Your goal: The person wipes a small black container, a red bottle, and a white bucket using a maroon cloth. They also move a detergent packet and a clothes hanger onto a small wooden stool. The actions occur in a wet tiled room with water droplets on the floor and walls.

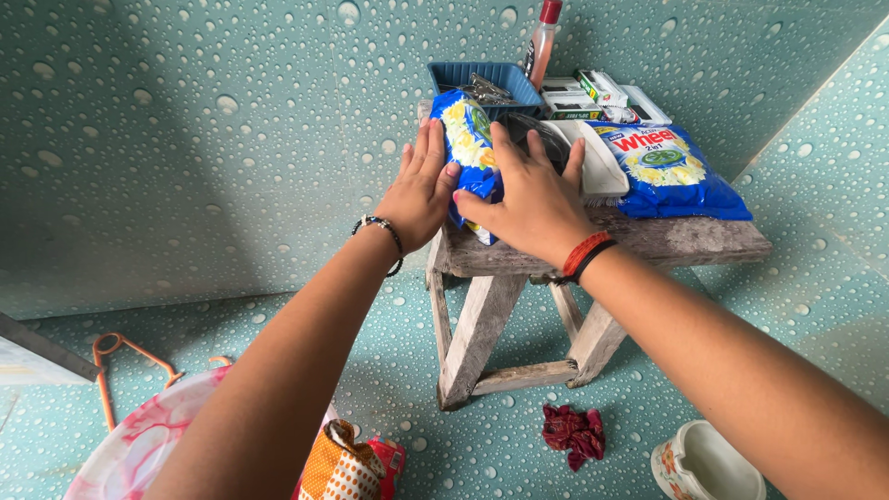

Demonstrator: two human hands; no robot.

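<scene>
Blue detergent pouch (468, 148) stands on edge at the wooden stool's (667, 239) left end, pressed between 2 flat, unclenched palms: left hand (419, 190), right hand (532, 199), apparently steadying it upright.

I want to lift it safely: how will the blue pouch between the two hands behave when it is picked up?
The blue pouch is glossy film, so probably slippery. It bulges and bends over the stool edge, so it will likely sag unless supported. The left hand and right hand press its sides, which suggests soft, shifting contents.
</scene>
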